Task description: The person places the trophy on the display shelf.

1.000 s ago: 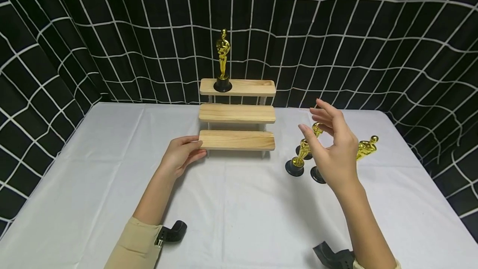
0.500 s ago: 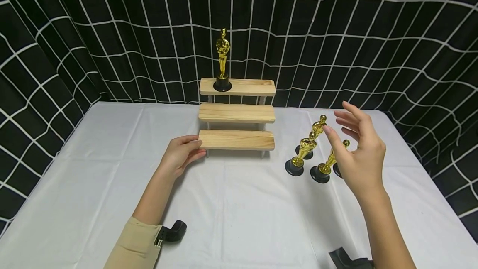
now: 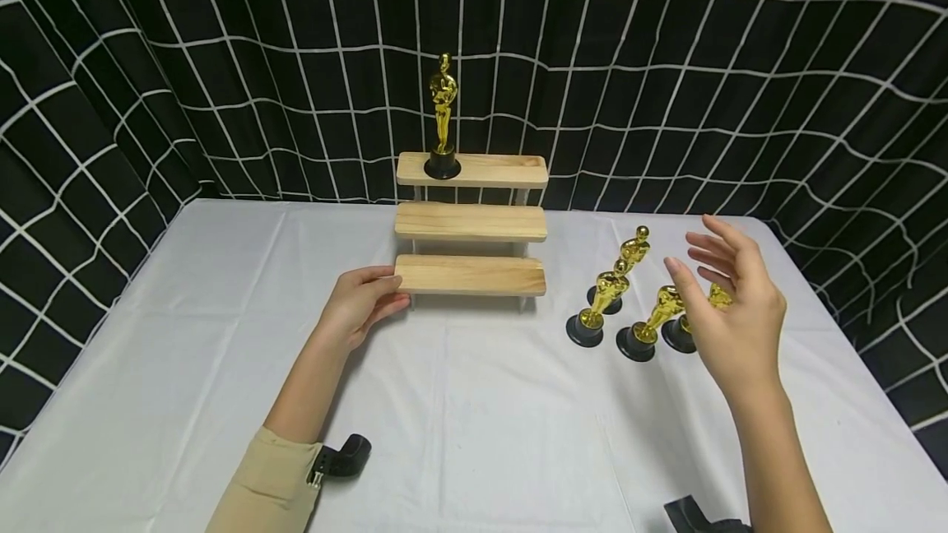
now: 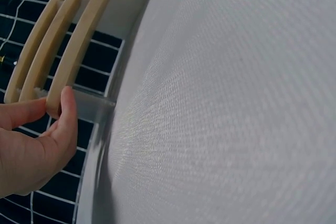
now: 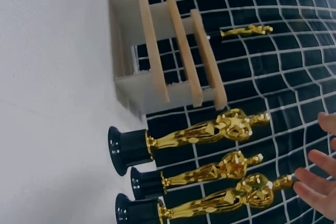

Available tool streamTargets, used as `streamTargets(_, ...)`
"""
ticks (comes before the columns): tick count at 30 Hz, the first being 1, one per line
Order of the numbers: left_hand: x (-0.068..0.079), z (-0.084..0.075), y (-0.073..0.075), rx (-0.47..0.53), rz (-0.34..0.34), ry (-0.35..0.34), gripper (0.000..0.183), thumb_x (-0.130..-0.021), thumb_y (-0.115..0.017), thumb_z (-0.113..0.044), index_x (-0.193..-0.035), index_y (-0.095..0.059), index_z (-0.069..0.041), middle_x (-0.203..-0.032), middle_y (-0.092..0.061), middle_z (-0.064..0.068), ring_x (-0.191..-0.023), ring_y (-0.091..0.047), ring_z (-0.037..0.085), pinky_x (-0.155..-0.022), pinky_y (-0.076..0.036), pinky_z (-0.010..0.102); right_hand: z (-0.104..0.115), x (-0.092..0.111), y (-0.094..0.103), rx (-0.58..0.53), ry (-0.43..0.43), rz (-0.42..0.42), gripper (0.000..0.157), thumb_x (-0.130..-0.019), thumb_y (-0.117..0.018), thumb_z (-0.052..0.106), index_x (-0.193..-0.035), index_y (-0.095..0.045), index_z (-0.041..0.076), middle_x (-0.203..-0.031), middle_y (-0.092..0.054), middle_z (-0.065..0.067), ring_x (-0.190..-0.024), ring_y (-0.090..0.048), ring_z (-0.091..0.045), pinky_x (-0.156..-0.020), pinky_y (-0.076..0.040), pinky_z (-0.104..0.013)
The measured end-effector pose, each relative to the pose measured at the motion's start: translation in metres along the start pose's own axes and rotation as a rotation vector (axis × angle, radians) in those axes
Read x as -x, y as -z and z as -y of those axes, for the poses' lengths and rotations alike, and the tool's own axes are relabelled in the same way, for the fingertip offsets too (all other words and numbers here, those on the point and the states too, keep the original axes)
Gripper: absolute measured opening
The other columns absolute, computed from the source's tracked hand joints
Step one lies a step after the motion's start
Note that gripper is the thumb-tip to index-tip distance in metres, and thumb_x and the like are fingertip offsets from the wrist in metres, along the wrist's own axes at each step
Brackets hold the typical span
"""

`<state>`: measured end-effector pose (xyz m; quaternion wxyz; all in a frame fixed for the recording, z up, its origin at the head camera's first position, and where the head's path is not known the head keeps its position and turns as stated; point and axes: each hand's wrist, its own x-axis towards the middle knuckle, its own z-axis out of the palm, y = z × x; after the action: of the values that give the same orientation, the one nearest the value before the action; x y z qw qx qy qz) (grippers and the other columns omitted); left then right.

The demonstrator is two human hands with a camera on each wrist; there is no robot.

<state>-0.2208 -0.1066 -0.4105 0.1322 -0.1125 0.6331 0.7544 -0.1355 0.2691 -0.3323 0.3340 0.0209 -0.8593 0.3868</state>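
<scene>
My left hand [image 3: 359,304] pinches the left end of the bottom board on a three-step wooden display shelf [image 3: 474,276]; in the left wrist view, thumb and fingers grip that board end [image 4: 59,95]. On the top step, toward its left, a golden trophy statuette [image 3: 443,105] stands upright on a black base. My right hand [image 3: 741,315] is raised over the right side of the table, fingers loosely bent and apart, holding nothing. Beside and partly behind it stand several more golden statuettes [image 3: 609,294]. The right wrist view shows three statuettes [image 5: 210,132] near the fingers [image 5: 317,184].
A white cloth covers the table [image 3: 474,418]. Behind it hangs a black curtain [image 3: 296,31] with a white grid. The middle step [image 3: 470,222] of the shelf is bare. Black wrist straps with camera mounts [image 3: 344,457] sit on both forearms.
My right hand has moved right and slightly toward me, uncovering statuettes it hid before. The left hand stays on the shelf's bottom board.
</scene>
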Motion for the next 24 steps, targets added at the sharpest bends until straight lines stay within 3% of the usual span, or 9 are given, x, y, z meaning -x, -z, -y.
streamTargets(12,-0.001,0.000,-0.002,0.003,0.003,0.002,0.048,-0.107,-0.055,0.003,-0.151,-0.042,0.016,-0.123,-0.055,0.022,-0.077,-0.070,0.009,-0.083,-0.066,0.017,-0.015,-0.003,0.008,0.005,-0.047,0.015,0.052,-0.099,-0.073,0.003,-0.149,-0.057,0.009,-0.129,-0.070,-0.021,-0.105,-0.057,0.017,-0.095,-0.052,-0.001)
streamTargets(20,-0.001,0.001,-0.002,-0.004,0.001,0.006,0.048,-0.107,-0.056,0.002,-0.152,-0.042,0.015,-0.120,-0.056,0.020,-0.078,-0.071,0.009,-0.083,-0.066,0.018,-0.024,-0.001,0.009,-0.022,-0.111,0.105,0.048,-0.100,-0.073,0.005,-0.146,-0.059,0.006,-0.116,-0.072,-0.003,-0.096,-0.062,0.016,-0.083,-0.054,0.001)
streamTargets(24,0.000,0.000,-0.001,-0.013,-0.004,0.007,0.048,-0.108,-0.056,0.001,-0.152,-0.042,0.014,-0.121,-0.057,0.020,-0.079,-0.071,0.010,-0.084,-0.066,0.018,-0.028,0.000,0.007,-0.013,-0.120,0.152,0.046,-0.101,-0.073,0.007,-0.145,-0.059,0.004,-0.116,-0.072,-0.006,-0.094,-0.061,0.018,-0.083,-0.053,0.002)
